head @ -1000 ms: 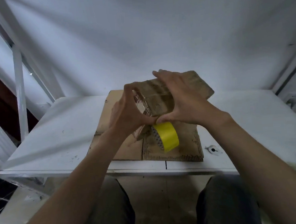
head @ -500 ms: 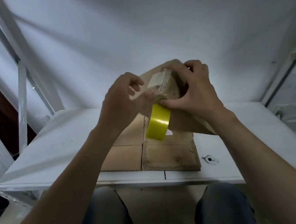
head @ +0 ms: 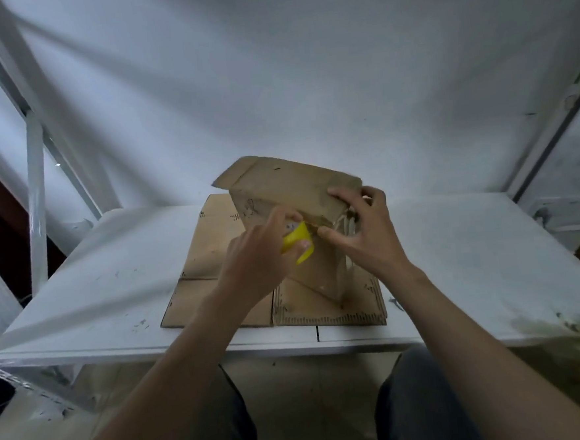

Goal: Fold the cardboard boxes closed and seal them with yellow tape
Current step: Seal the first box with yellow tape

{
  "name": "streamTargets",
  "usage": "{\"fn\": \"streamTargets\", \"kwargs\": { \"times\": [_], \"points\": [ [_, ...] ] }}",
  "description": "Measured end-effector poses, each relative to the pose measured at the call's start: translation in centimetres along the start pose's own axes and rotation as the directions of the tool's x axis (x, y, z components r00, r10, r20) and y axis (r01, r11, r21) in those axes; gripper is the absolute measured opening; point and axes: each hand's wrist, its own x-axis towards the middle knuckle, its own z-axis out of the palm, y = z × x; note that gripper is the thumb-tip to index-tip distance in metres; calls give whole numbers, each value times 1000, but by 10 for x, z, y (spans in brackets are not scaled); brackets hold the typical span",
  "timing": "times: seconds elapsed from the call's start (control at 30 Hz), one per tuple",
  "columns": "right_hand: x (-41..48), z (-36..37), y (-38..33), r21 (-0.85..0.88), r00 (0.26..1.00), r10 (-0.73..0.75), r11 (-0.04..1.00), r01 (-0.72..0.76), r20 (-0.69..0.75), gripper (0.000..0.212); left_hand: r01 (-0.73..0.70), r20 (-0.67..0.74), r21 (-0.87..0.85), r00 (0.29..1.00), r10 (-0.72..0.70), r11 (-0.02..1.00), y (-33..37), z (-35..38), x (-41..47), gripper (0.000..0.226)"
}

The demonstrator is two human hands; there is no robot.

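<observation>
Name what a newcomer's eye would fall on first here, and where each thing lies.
The yellow tape roll stands out at the centre, gripped by the left hand. Behind it a cardboard box stands tilted on flat cardboard sheets on the white table, its right side held by the right hand.

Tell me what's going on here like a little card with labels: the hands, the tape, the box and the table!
left: left hand grips the yellow tape roll
right: right hand holds the cardboard box at its right edge, thumb next to the tape
box: tilted, one flap sticking out at the top left
under the box: flat cardboard sheets
table: white table, scuffed
taped yet: no yellow strip visible on the box
</observation>
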Motion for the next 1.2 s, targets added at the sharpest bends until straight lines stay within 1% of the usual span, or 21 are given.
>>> {"fn": "streamTargets", "kwargs": {
  "times": [0.03, 0.13, 0.17, 0.23, 0.3, 0.4, 0.47, 0.6, 0.7, 0.77, 0.83, 0.9, 0.97, 1.0, 1.07, 1.1, 1.13, 1.17, 1.2],
  "points": [
    [-3, 4, 5, -29, 1000, 7, 1000, -7, 7, 64, -3, 13, -1, 1000, 3, 1000, -4, 8, -2, 30],
    [-2, 13, 13, -211, 992, -100, 974, 81, -79, 64, -13, 13, 26, 1000, 13, 1000, -10, 23, 2, 33],
    [0, 17, 13, -237, 990, -110, 968, 85, -91, 67, -10, 5, 33, 1000, 10, 999, -11, 26, 6, 35],
    [5, 24, 11, -198, 995, -34, 980, 15, -94, 70, 0, -1, 41, 1000, 0, 999, -11, 31, 14, 34],
    [6, 30, 12, -176, 992, 27, 983, -49, -125, 66, 29, 18, 21, 999, -29, 999, -9, 36, 22, 33],
    [5, 31, 20, -225, 985, -2, 974, -37, -172, 59, 44, 63, 29, 997, -46, 999, -9, 42, 33, 32],
    [5, 28, 25, -251, 985, -28, 968, -16, -171, 56, 31, 102, 63, 994, -37, 998, -13, 42, 40, 35],
    [7, 23, 30, -285, 985, -58, 959, 10, -160, 54, 79, 198, 90, 976, -96, 993, -24, 42, 52, 40],
    [8, 23, 31, -297, 985, -63, 955, 13, -160, 55, 151, 254, 25, 955, -152, 988, -27, 45, 57, 30],
    [8, 25, 31, -295, 985, -67, 955, 17, -162, 56, 163, 225, 15, 961, -162, 986, -28, 51, 58, 24],
    [9, 26, 30, -248, 986, -34, 969, -8, -166, 56, 142, 151, 28, 978, -145, 989, -29, 57, 55, 22],
    [9, 22, 31, -195, 993, -25, 981, 3, -111, 60, 129, 89, 10, 988, -130, 992, -29, 62, 50, 20],
    [5, 13, 38, -164, 996, -83, 984, 75, -42, 64, 142, 41, -17, 989, -141, 990, -31, 66, 45, 20],
    [0, 7, 44, -141, 994, -102, 985, 95, -45, 64, 158, 18, -30, 987, -158, 987, -33, 68, 43, 20],
    [-20, -7, 59, -137, 991, -89, 988, 75, -97, 59, 177, -2, -55, 984, -177, 983, -34, 70, 38, 22],
    [-32, -14, 71, -183, 991, -63, 982, 41, -120, 55, 174, -5, -63, 985, -174, 983, -33, 71, 36, 21],
    [-44, -20, 84, -264, 993, -18, 964, -13, -117, 50, 169, -9, -66, 985, -170, 983, -31, 72, 34, 20],
    [-54, -26, 98, -370, 995, 58, 925, -84, -81, 47, 166, -13, -65, 986, -168, 984, -29, 74, 32, 19],
    [-63, -31, 113, -483, 984, 178, 860, -162, -15, 44, 168, -18, -61, 985, -169, 984, -27, 74, 30, 18]
  ]
}}
